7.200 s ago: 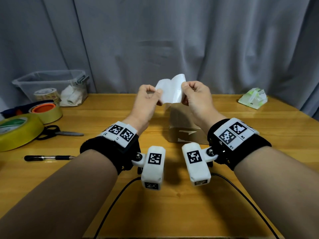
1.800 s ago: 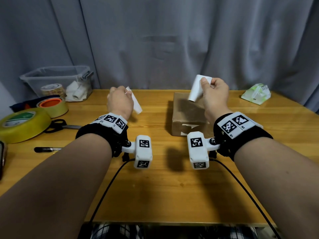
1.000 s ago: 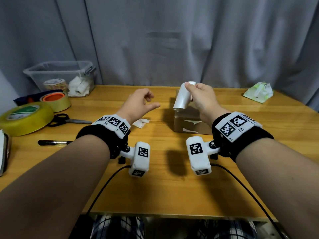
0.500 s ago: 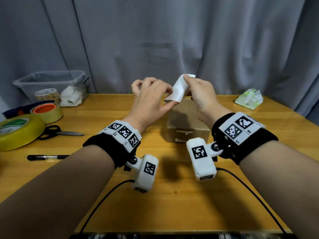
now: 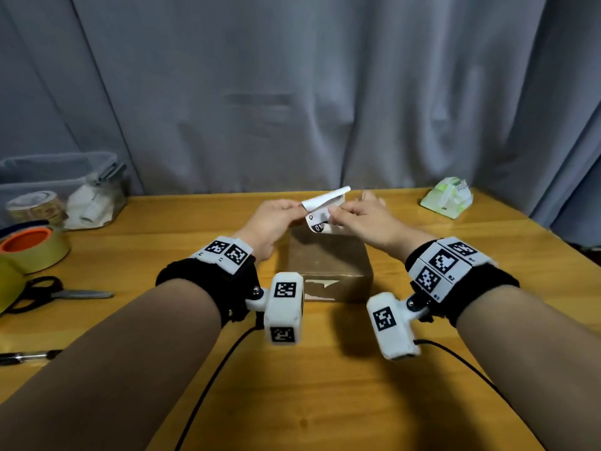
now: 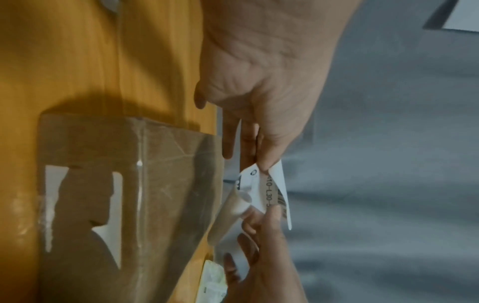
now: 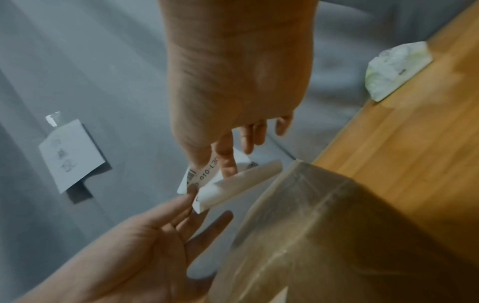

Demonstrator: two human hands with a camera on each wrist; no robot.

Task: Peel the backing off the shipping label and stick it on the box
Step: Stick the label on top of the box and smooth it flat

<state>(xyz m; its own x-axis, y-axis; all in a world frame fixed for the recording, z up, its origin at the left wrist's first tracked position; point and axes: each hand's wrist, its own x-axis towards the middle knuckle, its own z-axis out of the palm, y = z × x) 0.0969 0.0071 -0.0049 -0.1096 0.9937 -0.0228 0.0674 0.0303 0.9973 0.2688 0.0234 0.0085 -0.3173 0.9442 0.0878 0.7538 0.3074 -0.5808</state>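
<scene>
Both the left hand (image 5: 272, 219) and right hand (image 5: 364, 216) pinch the curled label (image 5: 320, 208) just above the box (image 5: 328, 258), so sticking it down is left.

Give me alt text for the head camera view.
Two hands, left hand and right hand, pinch a curled white shipping label above a brown cardboard box on a wooden table; tape rolls and scissors lie left.

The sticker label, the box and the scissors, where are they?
label (image 5: 320, 208), head view, its curled middle.
box (image 5: 328, 255), head view, its taped top.
scissors (image 5: 35, 292), head view, the black handles.
</scene>
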